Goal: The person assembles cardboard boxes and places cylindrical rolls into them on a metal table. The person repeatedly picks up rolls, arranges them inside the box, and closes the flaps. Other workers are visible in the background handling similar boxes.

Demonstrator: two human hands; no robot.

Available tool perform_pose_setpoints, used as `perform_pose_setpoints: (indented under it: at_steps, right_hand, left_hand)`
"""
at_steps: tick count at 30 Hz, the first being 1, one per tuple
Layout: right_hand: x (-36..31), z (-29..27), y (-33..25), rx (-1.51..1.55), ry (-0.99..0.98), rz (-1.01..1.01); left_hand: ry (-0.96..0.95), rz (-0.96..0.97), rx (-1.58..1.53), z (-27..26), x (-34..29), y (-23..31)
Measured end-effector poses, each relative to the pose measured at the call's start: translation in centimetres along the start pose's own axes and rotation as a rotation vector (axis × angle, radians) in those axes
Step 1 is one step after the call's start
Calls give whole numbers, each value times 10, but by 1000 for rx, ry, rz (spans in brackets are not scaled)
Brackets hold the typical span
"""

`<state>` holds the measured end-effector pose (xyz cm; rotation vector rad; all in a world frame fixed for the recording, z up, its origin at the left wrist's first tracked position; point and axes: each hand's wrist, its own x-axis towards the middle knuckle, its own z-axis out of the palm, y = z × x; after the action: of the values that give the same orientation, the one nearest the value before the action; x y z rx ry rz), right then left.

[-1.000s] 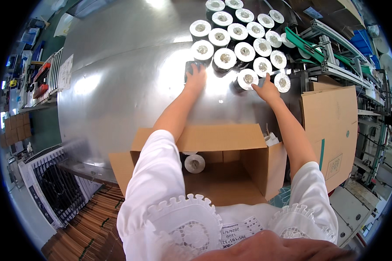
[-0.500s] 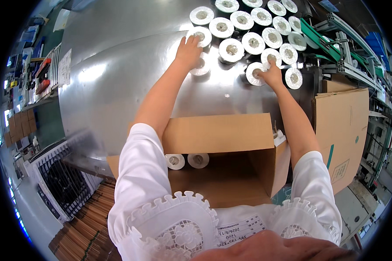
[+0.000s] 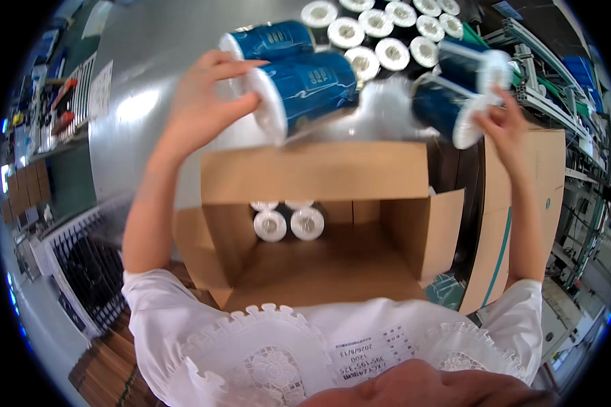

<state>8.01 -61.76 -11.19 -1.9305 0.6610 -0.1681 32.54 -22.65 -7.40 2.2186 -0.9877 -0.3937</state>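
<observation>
Two blue rolls point(image 3: 312, 95) tilt sideways in the left hand point(image 3: 200, 105), thumb and fingers pinching at their white ends; the right hand point(image 3: 508, 129) (slightly blurred) pinches a second blue pair point(image 3: 440, 107). Nearer the body, an open carton point(image 3: 312, 173) holds white-ended rolls point(image 3: 307, 224) toward its left. Standing rolls point(image 3: 392, 54) crowd the tabletop's point(image 3: 156, 71) far side.

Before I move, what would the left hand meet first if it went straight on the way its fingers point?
The left hand holds two blue rolls; carried along, they would probably meet the standing rolls to their right first, though depth and height are unclear.
</observation>
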Motion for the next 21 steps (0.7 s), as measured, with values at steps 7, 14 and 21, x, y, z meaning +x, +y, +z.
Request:
perform_pose_setpoints:
  at_steps: [7,14,21]
  right_hand:
    - [-147,-72,-63,-406,342,-455]
    - [-217,61,-121,-645,-695,-974]
    - [-226,135,-11,-988,-805,-96]
  left_hand:
    - [-742,-222,-926,22,-128,63]
    - [-620,189,-626,251,-174,15]
    - [-667,412,890,316,-190,-7]
